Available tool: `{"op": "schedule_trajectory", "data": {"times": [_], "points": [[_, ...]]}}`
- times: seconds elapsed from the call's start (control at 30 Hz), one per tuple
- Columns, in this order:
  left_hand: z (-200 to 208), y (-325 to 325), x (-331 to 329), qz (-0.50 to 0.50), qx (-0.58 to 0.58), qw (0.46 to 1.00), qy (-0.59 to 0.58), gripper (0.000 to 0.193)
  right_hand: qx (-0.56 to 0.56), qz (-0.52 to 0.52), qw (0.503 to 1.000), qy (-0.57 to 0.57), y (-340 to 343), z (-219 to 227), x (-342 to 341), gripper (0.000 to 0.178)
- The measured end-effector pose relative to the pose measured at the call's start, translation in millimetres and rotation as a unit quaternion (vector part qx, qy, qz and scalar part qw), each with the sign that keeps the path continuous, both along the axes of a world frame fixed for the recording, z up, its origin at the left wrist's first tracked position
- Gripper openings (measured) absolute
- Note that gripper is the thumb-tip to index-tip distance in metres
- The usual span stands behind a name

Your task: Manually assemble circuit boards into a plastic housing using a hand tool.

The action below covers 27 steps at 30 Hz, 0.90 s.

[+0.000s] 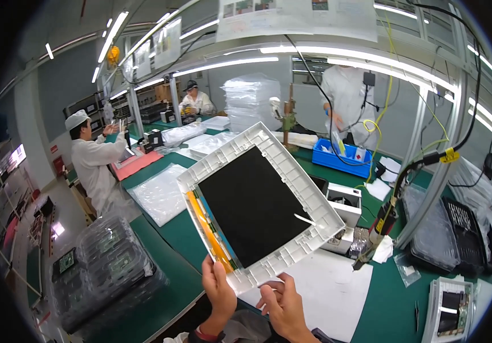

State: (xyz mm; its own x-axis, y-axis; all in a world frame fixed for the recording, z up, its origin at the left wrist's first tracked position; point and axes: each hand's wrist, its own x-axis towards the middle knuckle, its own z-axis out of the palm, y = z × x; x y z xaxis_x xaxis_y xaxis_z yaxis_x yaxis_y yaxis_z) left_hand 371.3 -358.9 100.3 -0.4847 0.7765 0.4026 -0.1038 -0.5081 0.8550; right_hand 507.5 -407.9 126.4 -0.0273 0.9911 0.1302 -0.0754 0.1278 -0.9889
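Green bench [183, 228]: stacked clear plastic trays [109, 263] at its left edge, blue bin [337, 160] toward the far edge, black trays [463, 228] at the right. White sheet [337, 291] at the near edge, clear bag [160, 191] left of centre, small white box [343, 206] mid-bench.

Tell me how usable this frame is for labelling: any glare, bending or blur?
Head view: ceiling light strips blow out to white; straight shelf rails bow toward the dark round rim; the white frame with black panel, held by left hand and right hand, is sharp; the stacked clear trays are softer.
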Motion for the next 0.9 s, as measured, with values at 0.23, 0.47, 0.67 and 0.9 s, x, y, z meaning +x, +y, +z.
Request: {"op": "schedule_trajectory", "data": {"times": [0.23, 0.47, 0.67, 0.9], "points": [[-21, 2, 8, -0.117, 0.017, 0.993, -0.001, 0.046, 0.012, -0.097, 0.995, 0.005, 18, -12, 12, 0.024], [-11, 41, -96, -0.172, -0.034, 0.982, -0.075, 0.069, -0.13, -0.039, 0.978, -0.158, 6, -39, 69, 0.02], [-22, 46, -108, -0.163, -0.218, 0.958, 0.093, 0.049, -0.269, -0.015, 0.951, -0.15, -5, -58, 105, 0.023], [-33, 72, -73, -0.195, -0.235, 0.904, 0.3, 0.031, -0.336, -0.031, 0.929, -0.149, 7, -65, 142, 0.023]]}}
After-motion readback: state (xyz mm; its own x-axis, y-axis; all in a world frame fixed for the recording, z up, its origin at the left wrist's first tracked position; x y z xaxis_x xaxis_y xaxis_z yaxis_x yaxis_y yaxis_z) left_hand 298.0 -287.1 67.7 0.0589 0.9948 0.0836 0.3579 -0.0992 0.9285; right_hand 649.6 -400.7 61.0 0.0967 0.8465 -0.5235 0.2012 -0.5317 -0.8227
